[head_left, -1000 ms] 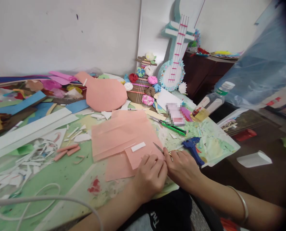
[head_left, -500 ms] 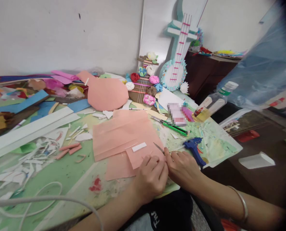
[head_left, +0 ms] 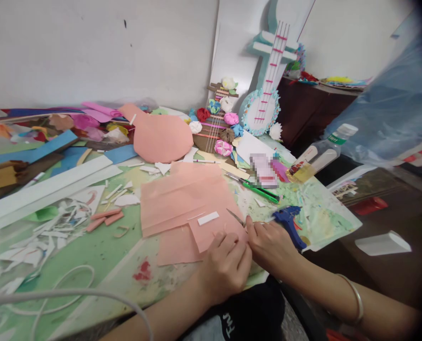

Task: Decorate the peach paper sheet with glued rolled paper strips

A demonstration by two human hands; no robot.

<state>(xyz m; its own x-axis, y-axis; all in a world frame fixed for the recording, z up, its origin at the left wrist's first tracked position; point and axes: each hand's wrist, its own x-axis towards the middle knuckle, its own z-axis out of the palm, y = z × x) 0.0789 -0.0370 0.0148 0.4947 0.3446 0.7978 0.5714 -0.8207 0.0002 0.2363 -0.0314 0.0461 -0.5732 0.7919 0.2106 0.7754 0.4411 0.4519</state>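
Scissors [head_left: 234, 217] are grasped by the right hand [head_left: 272, 245]; the left hand [head_left: 227, 264] is held curled at the pink paper [head_left: 182, 196], its contents not discernible.

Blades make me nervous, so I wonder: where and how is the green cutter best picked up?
Probably by the green handle, from the near right side: the cutter lies flat, its handle end toward the blue glue gun, while its silvery blade end points away, up and left.

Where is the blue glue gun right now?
In the head view, right of centre, the blue glue gun lies on the table just beyond the right hand, below the green cutter.
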